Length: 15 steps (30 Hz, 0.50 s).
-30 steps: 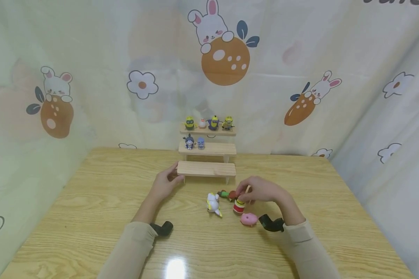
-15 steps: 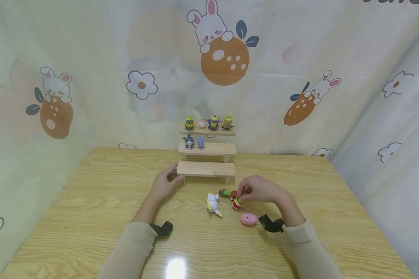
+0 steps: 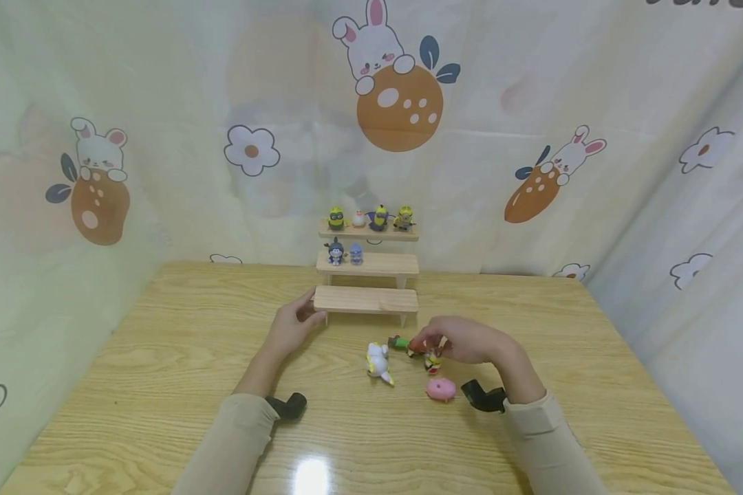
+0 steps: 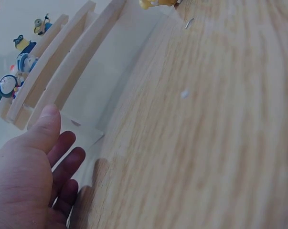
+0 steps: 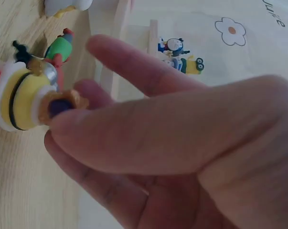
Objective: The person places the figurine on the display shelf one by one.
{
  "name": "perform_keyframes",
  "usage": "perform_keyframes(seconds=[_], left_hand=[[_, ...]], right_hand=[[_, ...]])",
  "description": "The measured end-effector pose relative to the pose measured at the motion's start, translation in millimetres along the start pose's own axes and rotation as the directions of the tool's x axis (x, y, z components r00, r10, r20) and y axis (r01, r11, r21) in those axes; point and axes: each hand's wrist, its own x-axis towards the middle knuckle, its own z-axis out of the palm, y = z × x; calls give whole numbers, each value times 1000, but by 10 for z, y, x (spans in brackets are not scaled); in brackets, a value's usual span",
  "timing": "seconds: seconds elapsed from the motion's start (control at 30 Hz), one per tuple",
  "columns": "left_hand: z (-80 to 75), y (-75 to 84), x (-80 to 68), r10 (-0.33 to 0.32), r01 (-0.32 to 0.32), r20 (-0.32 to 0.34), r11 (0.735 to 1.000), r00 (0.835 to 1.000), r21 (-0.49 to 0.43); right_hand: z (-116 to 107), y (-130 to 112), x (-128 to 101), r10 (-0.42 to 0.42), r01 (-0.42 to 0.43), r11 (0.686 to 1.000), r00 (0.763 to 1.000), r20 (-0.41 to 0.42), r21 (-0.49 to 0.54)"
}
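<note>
Head view: the right hand (image 3: 464, 340) pinches a small yellow toy (image 3: 432, 359) between thumb and fingers, tilted and just off the counter (image 3: 161, 357), a little right of the middle. The pinch at the toy's top seems chosen because the toy is too small for a full grip. Just left of it lies a green toy (image 3: 397, 342), nearer the front edge a white toy (image 3: 378, 360) and a pink toy (image 3: 441, 388), all loose on the counter. The left hand (image 3: 291, 323) rests with relaxed, nearly straight fingers against the left end of the lowest step of a wooden stair shelf (image 3: 365, 300) that stands toward the far edge; it looks placed there to steady the shelf. The top step carries four small figures (image 3: 371, 218), the middle step two (image 3: 345, 253), the lowest none.

Left wrist view: the left hand (image 4: 34, 176) is spread loosely, thumb up beside the shelf (image 4: 62, 81) end and fingers down by its foot, gripping nothing. The figures (image 4: 19, 57) show on the upper steps.

Right wrist view: the right hand (image 5: 172, 152) holds the yellow toy (image 5: 24, 102) at its fingertips, thumb over one side, above the wood. The green toy (image 5: 58, 47) lies just beyond, and the shelf (image 5: 115, 28) behind.
</note>
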Motion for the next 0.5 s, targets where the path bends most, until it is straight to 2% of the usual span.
perform_keyframes(seconds=[0.17,0.3,0.37,0.5], left_hand=[[5,-10,0,2,-2,1,1000,1000,-5],[6,-5,-3,9,-9,0,1000,1000,-3],[4,-2,-5,9,-9,-3,1000,1000,-5],[-1,9,-9,12,-12,-5,1000,1000,-8]], right_hand=[[7,-21,-23,36,-37,999,998,49,12],[-2,-99,-42,145,-145,989,989,20,-12],[0,-156,-42,228,-229,973,973,-17,-44],[30,-255,-16,388,-399,907,916,-101,-136]])
